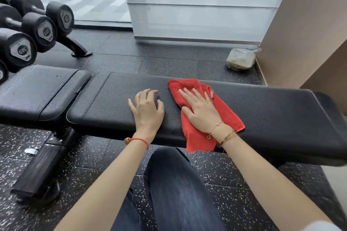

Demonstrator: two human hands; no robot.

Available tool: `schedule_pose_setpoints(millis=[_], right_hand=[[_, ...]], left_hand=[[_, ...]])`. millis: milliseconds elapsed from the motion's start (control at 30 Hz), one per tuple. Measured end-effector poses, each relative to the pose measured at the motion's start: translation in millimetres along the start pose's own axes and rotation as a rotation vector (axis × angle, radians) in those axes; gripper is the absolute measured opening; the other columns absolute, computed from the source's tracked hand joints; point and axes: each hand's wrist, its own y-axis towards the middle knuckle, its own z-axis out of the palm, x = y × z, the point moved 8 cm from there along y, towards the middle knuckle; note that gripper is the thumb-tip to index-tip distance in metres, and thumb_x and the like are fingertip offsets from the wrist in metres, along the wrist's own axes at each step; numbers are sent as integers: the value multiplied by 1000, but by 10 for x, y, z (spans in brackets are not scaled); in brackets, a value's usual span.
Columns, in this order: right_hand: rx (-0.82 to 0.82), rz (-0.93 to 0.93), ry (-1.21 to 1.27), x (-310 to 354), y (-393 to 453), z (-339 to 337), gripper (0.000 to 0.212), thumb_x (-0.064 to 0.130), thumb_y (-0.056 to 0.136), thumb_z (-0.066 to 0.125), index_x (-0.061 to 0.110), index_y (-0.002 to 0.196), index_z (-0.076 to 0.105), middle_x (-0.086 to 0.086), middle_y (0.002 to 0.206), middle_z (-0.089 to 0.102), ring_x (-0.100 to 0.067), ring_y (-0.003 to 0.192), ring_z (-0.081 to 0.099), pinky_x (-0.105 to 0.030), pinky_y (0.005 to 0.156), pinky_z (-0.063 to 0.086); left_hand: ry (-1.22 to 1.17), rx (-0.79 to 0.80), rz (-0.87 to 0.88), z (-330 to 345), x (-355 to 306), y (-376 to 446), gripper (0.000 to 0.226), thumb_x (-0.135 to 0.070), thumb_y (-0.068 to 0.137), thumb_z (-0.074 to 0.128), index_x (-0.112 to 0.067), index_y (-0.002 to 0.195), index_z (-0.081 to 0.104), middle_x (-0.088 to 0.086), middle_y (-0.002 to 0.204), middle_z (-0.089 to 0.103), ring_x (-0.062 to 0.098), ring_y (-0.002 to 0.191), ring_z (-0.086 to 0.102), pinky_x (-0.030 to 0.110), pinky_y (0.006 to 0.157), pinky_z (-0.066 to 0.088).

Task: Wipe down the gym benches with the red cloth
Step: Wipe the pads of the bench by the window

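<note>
Now the cloth (223,116) is pressed flat on the worktop (281,114) at frame centre under the open right hand (201,111) for wiping; the left hand (147,108), holding nothing, is rested beside it for bracing.

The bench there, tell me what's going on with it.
A person is wiping the long black bench pad with a red cloth. The right hand lies flat on the cloth, pressing it to the pad, with part of the cloth hanging over the near edge. The left hand rests bare on the pad beside it. Dumbbells sit on a rack to the left.
</note>
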Motion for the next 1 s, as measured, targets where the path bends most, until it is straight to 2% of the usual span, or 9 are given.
schedule_pose_setpoints(millis=[100,200,300,367,533,700,800,900,1000], right_hand=[[-39,42,0,-377,-202,-107,57,38,98,42,36,152,23,13,159,23,-14,149,14,-43,122,-3],[-45,229,-9,-849,-113,-204,57,36,99,39,35,153,21,11,161,20,-14,150,12,-45,122,-1],[-47,348,-35,-940,164,-223,58,36,99,36,32,154,18,9,162,17,-17,150,10,-46,122,-1],[-27,322,-31,-765,305,-168,59,36,99,35,31,154,16,9,162,15,-18,150,9,-46,122,-3],[-17,92,-15,-182,162,-20,60,37,98,38,33,154,18,11,161,18,-15,150,11,-44,122,-5],[-30,-10,5,-241,-332,-75,59,36,97,41,36,152,21,15,160,21,-12,149,13,-40,122,-4],[-38,83,-5,-626,-444,-196,57,36,98,42,36,152,22,15,159,22,-12,149,14,-40,122,-4],[-51,264,-17,-995,-305,-292,56,34,99,40,34,153,22,12,160,20,-14,149,13,-44,122,-1],[-65,382,-23,-1048,-112,-302,57,34,99,37,32,154,19,9,162,17,-17,150,11,-46,122,-1]], left_hand=[[-10,21,45,133,-213,-63,37,-30,92,52,-23,128,58,-3,136,53,20,136,38,58,119,11],[52,27,60,199,-259,-102,38,-34,92,49,-23,128,58,-3,136,52,22,136,37,60,119,11],[76,15,49,191,-267,-91,36,-36,91,50,-25,124,59,-4,134,53,22,134,38,61,118,13],[82,12,47,189,-272,-96,36,-35,90,50,-25,123,59,-3,134,53,22,134,38,60,118,13],[88,3,54,184,-256,-104,37,-35,90,52,-25,124,60,-3,135,54,23,134,38,59,117,14],[72,5,66,180,-251,-103,38,-35,90,52,-25,125,60,-4,135,54,22,134,39,59,117,15],[62,15,70,174,-251,-108,39,-37,90,51,-24,126,60,-4,136,54,21,135,39,60,117,14],[42,14,64,151,-250,-112,38,-37,91,52,-23,125,62,-3,136,55,22,135,39,59,118,14],[-8,0,108,115,-306,-135,32,-33,92,54,-20,120,64,-3,131,58,20,131,43,57,119,14]])
